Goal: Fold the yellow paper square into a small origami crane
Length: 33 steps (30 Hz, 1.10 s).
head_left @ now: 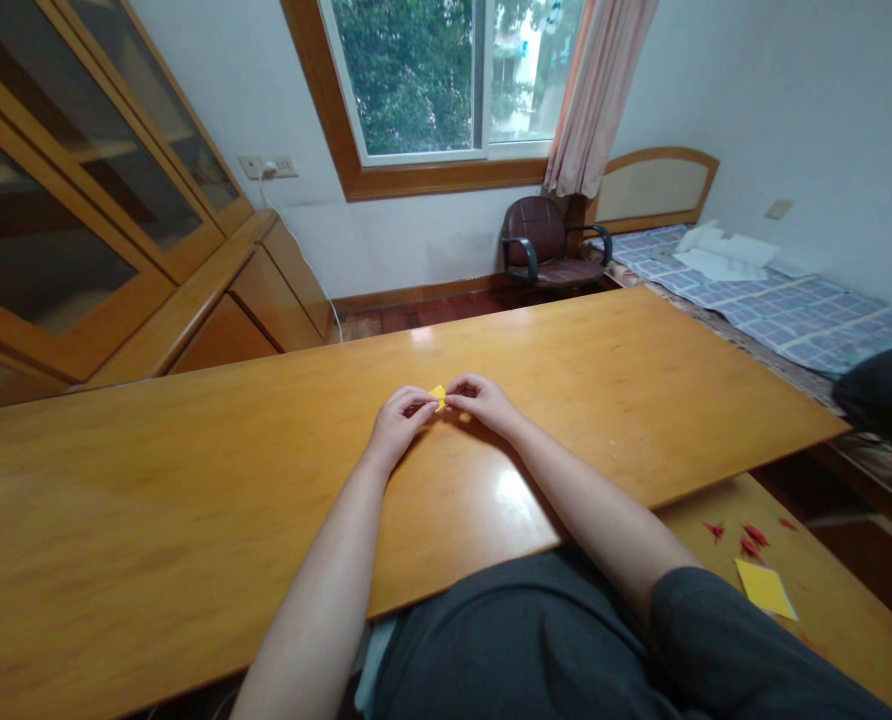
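Note:
A small folded piece of yellow paper (438,396) is held between my two hands, just above the wooden table (228,480). My left hand (405,420) pinches its left side between thumb and fingers. From the right, my right hand (483,398) grips the other edge with thumb and fingertips. The paper's exact folded shape is too small to make out, and my fingertips cover part of it.
On a lower surface (705,500) at the right lie several small red folded-paper pieces (750,540) and a yellow paper stack (765,588). Beyond the table stand a maroon armchair (540,235) and a bed (776,300). A glass-doored cabinet (116,200) rises at the left.

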Tool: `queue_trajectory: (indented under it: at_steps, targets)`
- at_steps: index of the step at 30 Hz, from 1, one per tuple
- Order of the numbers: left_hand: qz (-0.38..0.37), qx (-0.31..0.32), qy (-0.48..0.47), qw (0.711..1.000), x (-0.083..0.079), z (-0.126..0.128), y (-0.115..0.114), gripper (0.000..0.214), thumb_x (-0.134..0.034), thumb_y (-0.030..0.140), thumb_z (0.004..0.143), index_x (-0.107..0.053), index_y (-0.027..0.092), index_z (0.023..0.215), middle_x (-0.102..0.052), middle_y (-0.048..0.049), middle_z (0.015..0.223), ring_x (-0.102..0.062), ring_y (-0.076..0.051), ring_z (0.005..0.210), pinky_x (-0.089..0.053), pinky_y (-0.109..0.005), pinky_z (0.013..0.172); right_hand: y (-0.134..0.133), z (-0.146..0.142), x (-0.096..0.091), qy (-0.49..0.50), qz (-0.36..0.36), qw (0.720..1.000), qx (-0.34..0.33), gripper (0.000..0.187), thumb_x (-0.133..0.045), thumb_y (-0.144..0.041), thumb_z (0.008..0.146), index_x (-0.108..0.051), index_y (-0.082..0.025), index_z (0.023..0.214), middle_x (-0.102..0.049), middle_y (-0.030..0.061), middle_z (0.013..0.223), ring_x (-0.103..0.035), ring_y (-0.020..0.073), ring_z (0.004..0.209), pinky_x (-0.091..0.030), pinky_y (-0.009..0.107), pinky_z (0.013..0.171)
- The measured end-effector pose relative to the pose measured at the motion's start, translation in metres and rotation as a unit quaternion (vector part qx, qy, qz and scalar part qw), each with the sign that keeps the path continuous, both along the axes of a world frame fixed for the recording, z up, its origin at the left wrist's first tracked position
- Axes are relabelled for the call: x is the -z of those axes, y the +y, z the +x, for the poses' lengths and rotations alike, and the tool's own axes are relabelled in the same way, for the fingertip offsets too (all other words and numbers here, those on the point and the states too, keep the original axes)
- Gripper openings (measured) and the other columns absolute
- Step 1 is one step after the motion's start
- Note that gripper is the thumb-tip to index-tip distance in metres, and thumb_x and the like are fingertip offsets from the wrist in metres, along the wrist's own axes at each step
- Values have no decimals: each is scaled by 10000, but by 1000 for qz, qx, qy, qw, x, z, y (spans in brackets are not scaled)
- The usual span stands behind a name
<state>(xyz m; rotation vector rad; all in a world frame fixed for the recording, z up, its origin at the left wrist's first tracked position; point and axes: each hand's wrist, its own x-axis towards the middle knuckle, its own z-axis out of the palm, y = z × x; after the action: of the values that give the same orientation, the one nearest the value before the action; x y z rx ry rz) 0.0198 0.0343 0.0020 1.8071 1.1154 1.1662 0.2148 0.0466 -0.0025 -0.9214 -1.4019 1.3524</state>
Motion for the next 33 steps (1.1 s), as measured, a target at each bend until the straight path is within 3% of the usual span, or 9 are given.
queue_trajectory:
  at_steps: [6,16,25,33]
  targets:
    - [-60,-24,-41,997,4,2,0,319,-636,439,838,-655,196,1043,-681,-40,975,-631,-163,843,-519,-278,770,-2,1,-4,-54,13,998,-5,229,-725,-339,724,-681,-148,843,-694,15,753,-619,132,699,-474,261,689]
    - [-72,-17,-35,997,6,-1,1,288,-619,410,846,-686,196,1027,-693,-36,947,-640,-159,767,-518,-282,735,-4,1,-3,-85,33,996,-14,233,-704,-342,760,-709,-147,887,-701,34,799,-618,135,711,-474,259,670]
    - [-99,-48,-74,991,6,0,4,303,-673,424,784,-703,162,934,-707,-56,910,-641,-164,750,-518,-277,709,-1,1,3,-93,83,992,-36,319,-797,-364,683,-718,-158,914,-679,32,838,-617,122,692,-486,238,643]
    - [-110,-33,-83,990,5,0,3,305,-673,427,785,-700,168,943,-705,-46,898,-647,-158,708,-527,-279,693,-2,1,2,-113,92,989,-9,290,-752,-404,737,-729,-162,895,-668,34,832,-607,122,699,-476,223,607]
